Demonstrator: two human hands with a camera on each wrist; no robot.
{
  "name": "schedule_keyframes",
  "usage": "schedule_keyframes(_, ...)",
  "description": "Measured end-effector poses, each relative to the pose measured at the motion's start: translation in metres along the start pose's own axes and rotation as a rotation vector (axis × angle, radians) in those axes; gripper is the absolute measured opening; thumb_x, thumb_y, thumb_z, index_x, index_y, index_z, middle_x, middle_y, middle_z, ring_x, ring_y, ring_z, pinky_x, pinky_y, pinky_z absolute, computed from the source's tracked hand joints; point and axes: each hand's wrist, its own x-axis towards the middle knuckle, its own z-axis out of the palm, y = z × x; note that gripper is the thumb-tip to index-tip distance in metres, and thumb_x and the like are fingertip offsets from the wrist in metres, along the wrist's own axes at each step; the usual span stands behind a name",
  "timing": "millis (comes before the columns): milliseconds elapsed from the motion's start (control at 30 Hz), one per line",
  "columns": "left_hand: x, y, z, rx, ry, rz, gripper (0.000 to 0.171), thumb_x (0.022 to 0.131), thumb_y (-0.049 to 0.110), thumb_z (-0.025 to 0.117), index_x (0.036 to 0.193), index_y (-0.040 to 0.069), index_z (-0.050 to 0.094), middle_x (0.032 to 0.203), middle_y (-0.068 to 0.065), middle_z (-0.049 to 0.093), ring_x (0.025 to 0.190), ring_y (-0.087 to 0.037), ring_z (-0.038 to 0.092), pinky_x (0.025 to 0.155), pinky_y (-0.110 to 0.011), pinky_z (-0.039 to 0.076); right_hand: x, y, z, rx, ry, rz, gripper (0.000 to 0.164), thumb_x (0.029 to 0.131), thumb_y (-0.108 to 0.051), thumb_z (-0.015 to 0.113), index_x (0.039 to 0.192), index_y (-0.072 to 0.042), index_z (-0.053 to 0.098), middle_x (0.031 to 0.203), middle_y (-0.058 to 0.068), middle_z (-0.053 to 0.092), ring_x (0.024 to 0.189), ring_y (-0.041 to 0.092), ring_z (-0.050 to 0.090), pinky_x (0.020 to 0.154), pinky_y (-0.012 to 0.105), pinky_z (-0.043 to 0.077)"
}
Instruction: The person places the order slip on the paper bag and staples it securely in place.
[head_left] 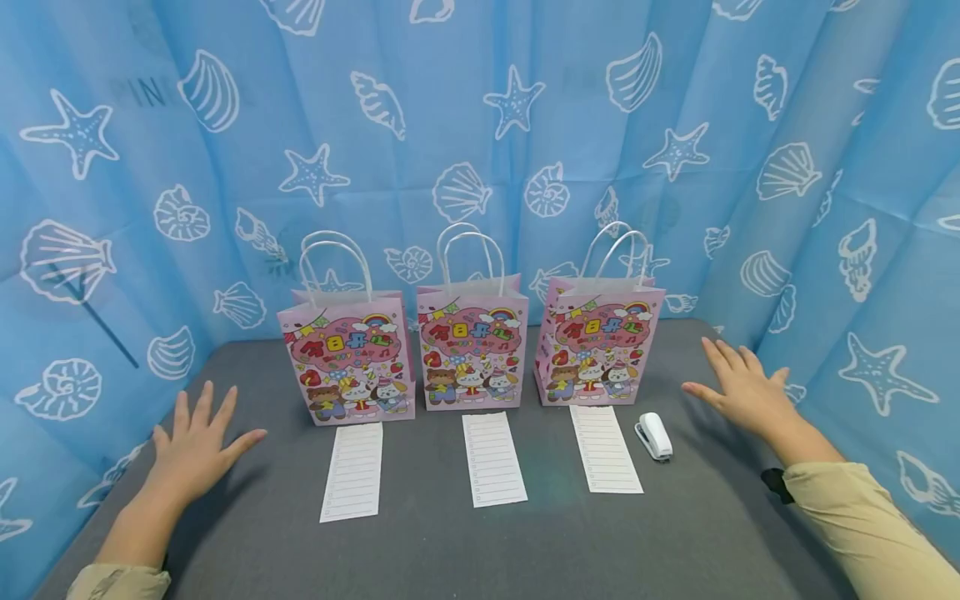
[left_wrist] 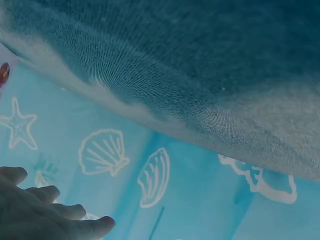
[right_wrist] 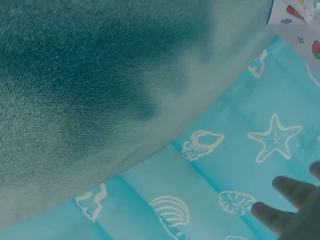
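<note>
flanking pink bags [head_left: 471, 354] on grey cloth [head_left: 420, 550], left grip [head_left: 193, 447] and right grip [head_left: 748, 395] are spread — blue curtain [head_left: 420, 154] behind.

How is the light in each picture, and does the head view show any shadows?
Head view: bright light, soft shadows on the table beside the left hand and right hand; left wrist view: dim, blue-green cast, hand dark; right wrist view: similarly dim, hand dark against the curtain.
</note>
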Motion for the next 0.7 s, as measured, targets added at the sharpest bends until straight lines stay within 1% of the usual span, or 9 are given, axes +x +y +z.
schedule_keyframes(133, -0.004, 0.001, 0.000, 0.017, 0.005, 0.020, 0.093, 0.095, 0.062, 0.046, 0.151, -0.003, 0.011, 0.152, -0.037, -0.003, 0.134, -0.061, -0.014, 0.092, -0.081, 0.000, -0.002, -0.009, -0.003, -0.020, 0.038, 0.006, 0.091, 0.096, -0.062, 0.043, 0.153, 0.000, 0.010, 0.148, 0.035, 0.021, 0.130, 0.059, 0.016, 0.086, 0.085, 0.004)
schedule_keyframes(267, -0.008, 0.003, -0.002, 0.025, 0.015, 0.042, 0.091, 0.095, 0.061, 0.046, 0.151, -0.004, 0.014, 0.152, -0.037, -0.002, 0.134, -0.060, -0.014, 0.092, -0.081, 0.002, -0.006, -0.019, -0.006, -0.029, 0.090, 0.001, 0.091, 0.095, -0.063, 0.044, 0.153, 0.000, 0.014, 0.145, 0.035, 0.025, 0.129, 0.058, 0.020, 0.086, 0.085, 0.007)
schedule_keyframes(367, -0.010, 0.007, -0.005, 0.018, 0.020, 0.048, 0.090, 0.096, 0.060, 0.045, 0.150, -0.005, 0.015, 0.151, -0.038, 0.000, 0.134, -0.060, -0.014, 0.093, -0.080, 0.002, -0.009, -0.025, -0.007, -0.033, 0.125, -0.010, 0.089, 0.095, -0.061, 0.047, 0.152, 0.001, 0.017, 0.144, 0.035, 0.028, 0.127, 0.057, 0.024, 0.085, 0.085, 0.008)
schedule_keyframes(467, -0.012, 0.012, -0.008, 0.014, 0.019, 0.056, 0.090, 0.096, 0.060, 0.045, 0.149, -0.007, 0.018, 0.150, -0.040, 0.004, 0.134, -0.061, -0.011, 0.093, -0.081, 0.004, -0.012, -0.029, -0.007, -0.025, 0.147, -0.023, 0.086, 0.096, -0.056, 0.051, 0.151, 0.001, 0.019, 0.143, 0.035, 0.030, 0.126, 0.056, 0.026, 0.086, 0.084, 0.010)
schedule_keyframes(567, -0.013, 0.018, -0.010, 0.015, 0.017, 0.071, 0.089, 0.096, 0.060, 0.047, 0.148, -0.008, 0.023, 0.149, -0.040, 0.011, 0.134, -0.062, -0.005, 0.092, -0.081, 0.007, -0.015, -0.035, -0.006, -0.010, 0.168, -0.036, 0.083, 0.095, -0.053, 0.054, 0.149, 0.003, 0.024, 0.141, 0.035, 0.033, 0.126, 0.055, 0.030, 0.085, 0.083, 0.014)
schedule_keyframes(700, -0.011, 0.026, -0.011, 0.035, 0.041, 0.108, 0.084, 0.095, 0.055, 0.052, 0.144, -0.011, 0.032, 0.144, -0.040, 0.024, 0.132, -0.062, 0.012, 0.092, -0.079, 0.017, -0.016, -0.043, -0.007, 0.002, 0.196, -0.060, 0.079, 0.096, -0.051, 0.054, 0.147, 0.005, 0.030, 0.139, 0.035, 0.038, 0.123, 0.054, 0.036, 0.085, 0.076, 0.024)
